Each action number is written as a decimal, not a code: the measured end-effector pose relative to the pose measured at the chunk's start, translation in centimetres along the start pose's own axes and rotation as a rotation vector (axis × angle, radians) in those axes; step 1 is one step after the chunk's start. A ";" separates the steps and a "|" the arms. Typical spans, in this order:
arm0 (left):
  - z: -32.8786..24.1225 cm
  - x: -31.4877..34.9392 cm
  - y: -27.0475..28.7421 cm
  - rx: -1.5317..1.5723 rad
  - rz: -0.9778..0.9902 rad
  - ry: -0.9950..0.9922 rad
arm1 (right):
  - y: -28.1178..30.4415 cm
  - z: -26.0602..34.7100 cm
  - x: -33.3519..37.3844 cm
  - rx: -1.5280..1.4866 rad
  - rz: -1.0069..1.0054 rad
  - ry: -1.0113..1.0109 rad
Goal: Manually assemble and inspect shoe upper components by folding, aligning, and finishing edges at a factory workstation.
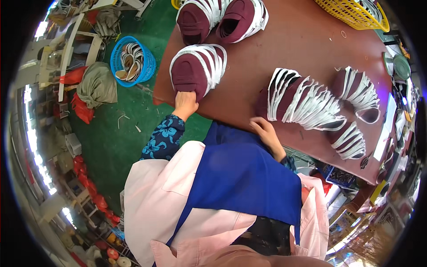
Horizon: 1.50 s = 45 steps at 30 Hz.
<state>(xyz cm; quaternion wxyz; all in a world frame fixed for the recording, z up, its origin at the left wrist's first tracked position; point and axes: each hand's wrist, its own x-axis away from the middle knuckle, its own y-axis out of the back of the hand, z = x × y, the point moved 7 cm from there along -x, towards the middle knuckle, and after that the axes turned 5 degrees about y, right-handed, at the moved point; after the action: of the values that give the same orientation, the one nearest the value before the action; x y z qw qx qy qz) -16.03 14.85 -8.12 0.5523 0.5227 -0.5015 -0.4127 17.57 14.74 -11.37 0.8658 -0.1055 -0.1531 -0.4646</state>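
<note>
My left hand (186, 106) grips the near end of a stack of maroon shoe uppers with white edging (192, 73) at the table's left edge. Its fingertips are hidden by the maroon fabric. Two similar stacks, a left one (195, 22) and a right one (242, 20), stand just beyond it. My right hand (267, 135) rests at the table's near edge with its fingers loosely apart and nothing in them. Close to those fingers lies a long, fanned-out row of maroon and white uppers (307, 100). Smaller bundles, one farther back (358, 93) and one nearer (349, 141), lie to its right.
The reddish-brown table (284, 49) reaches away to the right. A yellow basket (356, 15) stands at its far right. On the green floor (104, 138) at left are a blue basket (149, 66) of cut pieces and a grey-green sack (98, 84). A blue apron (244, 178) covers my lap.
</note>
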 end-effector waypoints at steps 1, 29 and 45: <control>0.4 -0.1 0.1 -0.005 0.002 -0.005 | -2.0 1.1 -2.1 0.077 0.084 0.076; -56.9 1.9 13.0 0.654 0.370 -1.105 | 31.7 6.2 35.8 -0.396 -1.598 0.329; -51.0 -1.6 -5.1 -0.428 0.257 -0.629 | 53.6 -5.3 24.4 -0.426 -1.021 0.171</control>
<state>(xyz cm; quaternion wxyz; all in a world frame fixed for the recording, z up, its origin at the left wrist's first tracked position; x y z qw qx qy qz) 34.31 24.14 -10.89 0.5154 0.1770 -0.6100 -0.5753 76.00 23.45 -9.57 0.4998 -0.1524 -0.0169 -0.8524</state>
